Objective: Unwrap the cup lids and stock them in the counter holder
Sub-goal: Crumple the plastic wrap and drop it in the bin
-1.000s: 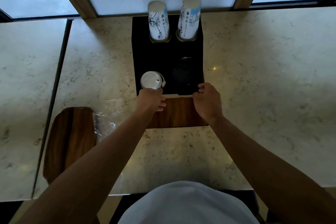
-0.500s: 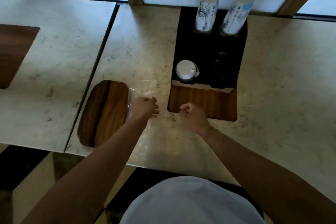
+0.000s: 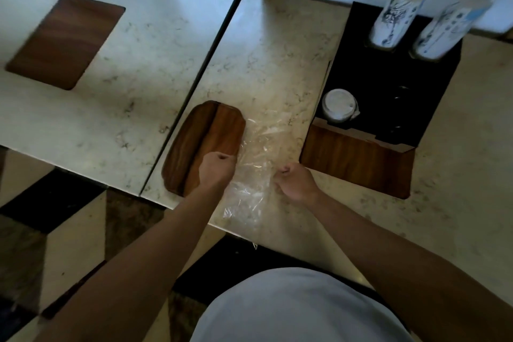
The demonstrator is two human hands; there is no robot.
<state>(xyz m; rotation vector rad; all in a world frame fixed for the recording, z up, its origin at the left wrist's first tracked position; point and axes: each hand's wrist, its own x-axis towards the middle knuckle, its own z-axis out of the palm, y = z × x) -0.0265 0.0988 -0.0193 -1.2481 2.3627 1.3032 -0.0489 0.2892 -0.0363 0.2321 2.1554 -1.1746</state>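
Note:
A crumpled sheet of clear plastic wrap (image 3: 254, 175) lies on the marble counter near its front edge. My left hand (image 3: 216, 169) is closed in a fist on the wrap's left edge, partly over a wooden tray (image 3: 204, 136). My right hand (image 3: 294, 181) is fisted on the wrap's right edge. To the right sits the black counter holder (image 3: 388, 75) with a wooden front panel (image 3: 355, 159). A stack of white cup lids (image 3: 338, 104) fills its front left slot. Dark lids (image 3: 397, 111) sit in the slot beside it, hard to make out.
Two stacks of printed paper cups (image 3: 395, 15) (image 3: 451, 30) stand at the back of the holder. A wooden inset (image 3: 65, 41) lies in the neighbouring counter section at left, beyond a dark seam (image 3: 211, 64). The counter's front edge runs just below the wrap.
Both hands left the holder's front and moved left and back to the plastic wrap, closing on it. My view swung left, so the holder now sits at the right.

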